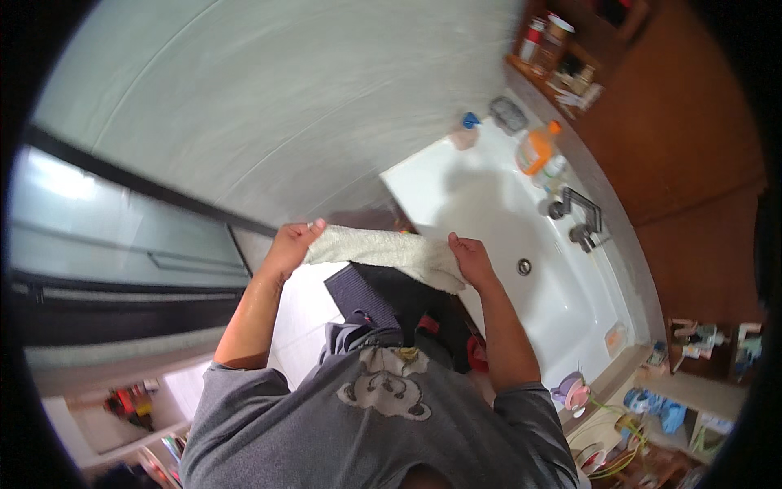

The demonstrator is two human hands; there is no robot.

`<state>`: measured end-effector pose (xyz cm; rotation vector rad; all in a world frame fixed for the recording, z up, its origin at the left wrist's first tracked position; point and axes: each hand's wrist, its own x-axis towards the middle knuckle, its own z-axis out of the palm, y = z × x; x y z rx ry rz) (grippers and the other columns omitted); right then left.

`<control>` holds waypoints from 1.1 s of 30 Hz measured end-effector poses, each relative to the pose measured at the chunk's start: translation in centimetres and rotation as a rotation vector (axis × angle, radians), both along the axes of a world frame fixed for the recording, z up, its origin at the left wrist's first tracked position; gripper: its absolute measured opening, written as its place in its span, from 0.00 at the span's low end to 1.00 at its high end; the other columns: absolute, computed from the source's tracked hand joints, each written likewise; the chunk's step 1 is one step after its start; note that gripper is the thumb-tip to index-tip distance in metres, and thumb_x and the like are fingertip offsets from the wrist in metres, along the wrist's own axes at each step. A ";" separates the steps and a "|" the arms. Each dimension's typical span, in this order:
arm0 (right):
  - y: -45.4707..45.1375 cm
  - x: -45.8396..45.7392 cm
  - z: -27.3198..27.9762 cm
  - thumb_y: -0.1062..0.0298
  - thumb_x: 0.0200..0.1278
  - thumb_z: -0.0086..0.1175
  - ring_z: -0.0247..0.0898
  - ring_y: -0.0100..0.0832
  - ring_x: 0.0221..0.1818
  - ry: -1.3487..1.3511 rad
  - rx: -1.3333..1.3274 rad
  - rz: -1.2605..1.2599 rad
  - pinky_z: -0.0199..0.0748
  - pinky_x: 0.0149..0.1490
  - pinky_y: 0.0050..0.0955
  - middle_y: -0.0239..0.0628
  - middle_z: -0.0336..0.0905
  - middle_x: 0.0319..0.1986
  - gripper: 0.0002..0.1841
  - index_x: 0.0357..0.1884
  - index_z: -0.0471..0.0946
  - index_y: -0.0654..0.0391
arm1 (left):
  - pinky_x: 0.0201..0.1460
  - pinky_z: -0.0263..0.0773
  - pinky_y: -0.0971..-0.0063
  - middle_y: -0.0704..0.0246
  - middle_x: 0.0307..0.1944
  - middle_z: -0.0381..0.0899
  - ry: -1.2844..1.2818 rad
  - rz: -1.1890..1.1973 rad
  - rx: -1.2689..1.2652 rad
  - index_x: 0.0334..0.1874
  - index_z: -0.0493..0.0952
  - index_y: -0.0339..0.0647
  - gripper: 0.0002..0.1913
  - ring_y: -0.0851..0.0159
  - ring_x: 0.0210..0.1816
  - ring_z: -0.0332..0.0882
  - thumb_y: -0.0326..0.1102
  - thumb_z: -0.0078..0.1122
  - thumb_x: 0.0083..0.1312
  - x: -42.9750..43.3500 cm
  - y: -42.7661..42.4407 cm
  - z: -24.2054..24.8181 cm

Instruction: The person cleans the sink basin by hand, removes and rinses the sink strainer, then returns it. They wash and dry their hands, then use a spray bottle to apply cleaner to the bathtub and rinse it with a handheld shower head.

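Note:
A cream terry cloth (385, 249), which looks like a small towel, is stretched between my two hands in front of my body. My left hand (292, 244) grips its left end, thumb on top. The other end is pinched in my right hand (469, 260), near the edge of the white sink. Part of the cloth sags a little towards the right end. Below it are a dark ribbed mat (360, 293) and a black item whose kind I cannot tell.
The wide white sink (489, 214) has a dark faucet (580, 217). An orange bottle (536, 151), a grey sponge-like thing (507, 115) and a blue-capped container (469, 121) stand at its back rim. A small potted plant (572, 391) sits at the near right. Glass panels are at left.

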<state>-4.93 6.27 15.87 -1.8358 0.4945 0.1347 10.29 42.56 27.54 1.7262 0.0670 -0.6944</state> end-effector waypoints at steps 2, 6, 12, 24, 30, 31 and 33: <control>4.5 1.7 -0.1 0.52 0.73 0.59 0.84 0.49 0.41 -0.008 -0.232 0.179 0.79 0.50 0.43 0.46 0.87 0.36 0.21 0.36 0.85 0.64 | 0.40 0.79 0.72 0.66 0.33 0.89 0.127 0.169 -0.135 0.37 0.86 0.35 0.20 0.68 0.33 0.86 0.49 0.66 0.74 -0.9 4.4 1.6; 22.7 4.4 6.3 0.63 0.62 0.72 0.77 0.38 0.58 -0.424 0.124 0.557 0.72 0.66 0.39 0.41 0.76 0.62 0.35 0.70 0.70 0.57 | 0.42 0.80 0.68 0.65 0.36 0.89 0.176 0.428 -0.315 0.40 0.85 0.37 0.18 0.65 0.35 0.87 0.49 0.65 0.73 -5.0 14.0 1.1; 47.2 9.4 8.1 0.80 0.63 0.64 0.84 0.31 0.47 -0.606 0.228 0.554 0.78 0.57 0.29 0.39 0.87 0.40 0.14 0.51 0.80 0.61 | 0.47 0.80 0.68 0.66 0.41 0.86 0.138 0.560 -0.579 0.49 0.81 0.38 0.23 0.63 0.42 0.85 0.55 0.50 0.79 -6.3 30.4 -1.8; 63.8 31.3 7.7 0.71 0.76 0.55 0.74 0.18 0.36 -0.554 0.428 0.459 0.70 0.43 0.21 0.24 0.84 0.35 0.09 0.47 0.87 0.60 | 0.27 0.63 0.68 0.71 0.16 0.70 -0.602 0.797 0.469 0.24 0.78 0.35 0.25 0.73 0.23 0.62 0.50 0.69 0.72 4.4 57.3 2.7; 62.8 47.8 11.0 0.70 0.76 0.53 0.73 0.20 0.31 -0.452 0.585 -0.033 0.68 0.37 0.22 0.26 0.83 0.33 0.10 0.48 0.85 0.58 | 0.27 0.63 0.69 0.73 0.16 0.72 -0.632 0.934 0.383 0.25 0.81 0.37 0.26 0.73 0.22 0.64 0.54 0.70 0.71 16.3 67.3 2.7; 62.6 51.0 10.2 0.71 0.76 0.52 0.73 0.21 0.31 -0.431 0.686 -0.154 0.68 0.36 0.22 0.27 0.83 0.33 0.10 0.49 0.85 0.57 | 0.27 0.63 0.71 0.76 0.17 0.73 -0.628 0.936 0.388 0.25 0.82 0.37 0.25 0.74 0.23 0.64 0.54 0.70 0.71 18.7 68.8 3.0; 62.3 58.5 6.6 0.66 0.76 0.54 0.73 0.22 0.30 -0.512 0.721 -0.354 0.67 0.30 0.28 0.29 0.82 0.34 0.10 0.46 0.85 0.57 | 0.29 0.66 0.72 0.75 0.22 0.77 -0.601 1.092 0.200 0.29 0.83 0.37 0.24 0.74 0.25 0.69 0.53 0.69 0.72 24.0 70.9 3.8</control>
